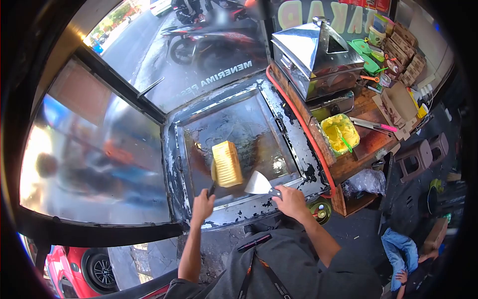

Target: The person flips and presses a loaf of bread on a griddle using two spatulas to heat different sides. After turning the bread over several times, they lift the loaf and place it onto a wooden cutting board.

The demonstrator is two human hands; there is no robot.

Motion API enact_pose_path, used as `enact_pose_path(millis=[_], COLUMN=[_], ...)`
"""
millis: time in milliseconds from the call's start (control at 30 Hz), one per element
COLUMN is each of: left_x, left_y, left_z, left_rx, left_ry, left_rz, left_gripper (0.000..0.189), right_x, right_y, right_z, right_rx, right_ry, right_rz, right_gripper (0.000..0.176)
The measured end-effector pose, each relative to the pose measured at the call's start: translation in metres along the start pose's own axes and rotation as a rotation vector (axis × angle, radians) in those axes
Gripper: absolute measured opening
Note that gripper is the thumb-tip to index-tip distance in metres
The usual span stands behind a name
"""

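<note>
A golden, ridged block of bread (227,164) sits on the dark, oily griddle (249,124), left of its middle and toward the front. My left hand (203,207) is closed round the dark handle of a spatula (213,172), whose blade shows along the bread's left side. In my right hand (291,201) is a metal scraper (258,183) with a wide, pale blade and a dark handle. That blade points left over the griddle's front edge, a short way right of the bread.
Right of the griddle, a wooden counter (366,149) holds a tub of yellow spread (340,133), tongs (373,125) and a steel box with a peaked lid (318,60). An orange hose (301,124) runs along the griddle's right side. Glass panes (214,65) stand behind and left.
</note>
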State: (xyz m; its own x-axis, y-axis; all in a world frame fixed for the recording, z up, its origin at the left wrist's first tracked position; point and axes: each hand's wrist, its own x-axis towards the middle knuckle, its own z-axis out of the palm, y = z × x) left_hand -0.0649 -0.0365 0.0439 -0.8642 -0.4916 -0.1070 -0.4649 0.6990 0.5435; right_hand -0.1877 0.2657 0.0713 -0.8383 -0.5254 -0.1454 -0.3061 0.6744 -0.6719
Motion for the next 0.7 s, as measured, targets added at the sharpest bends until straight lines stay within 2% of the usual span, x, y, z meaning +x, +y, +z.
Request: enact_pose_path(millis=[33, 167, 300, 367, 500, 600, 700], left_x=[-0.007, -0.034, -0.058, -0.068, -0.09, -0.109, -0.126], left_y=[-0.006, -0.002, -0.003, -0.014, -0.025, -0.043, -0.053], left_z=[0.01, 0.016, 0.011, 0.012, -0.004, 0.0, 0.004], left_rx=[-0.063, -0.5, -0.758, -0.838, -0.848, -0.822, -0.828], left_ry=[0.004, -0.086, -0.049, -0.02, 0.013, 0.132, 0.224], left_rz=[0.006, -0.245, -0.35, -0.407, -0.41, -0.411, -0.44], left_gripper=[0.028, 0.027, 0.023, 0.023, 0.023, 0.025, 0.024], right_x=[-0.006, -0.011, 0.028, 0.051, 0.071, 0.067, 0.084], right_y=[0.0, 0.003, 0.004, -0.009, -0.048, -0.081, -0.109], right_z=[-0.003, 0.019, 0.06, 0.069, 0.059, 0.043, 0.054], right_rx=[-0.015, 0.005, 0.059, 0.032, -0.128, -0.22, -0.284], right_ry=[-0.034, 0.086, 0.216, 0.199, 0.118, 0.004, -0.072], right_rz=[0.031, 0.076, 0.009, 0.016, 0.008, -0.033, -0.174], right_gripper=[0.035, 0.034, 0.034, 0.035, 0.036, 0.032, 0.033])
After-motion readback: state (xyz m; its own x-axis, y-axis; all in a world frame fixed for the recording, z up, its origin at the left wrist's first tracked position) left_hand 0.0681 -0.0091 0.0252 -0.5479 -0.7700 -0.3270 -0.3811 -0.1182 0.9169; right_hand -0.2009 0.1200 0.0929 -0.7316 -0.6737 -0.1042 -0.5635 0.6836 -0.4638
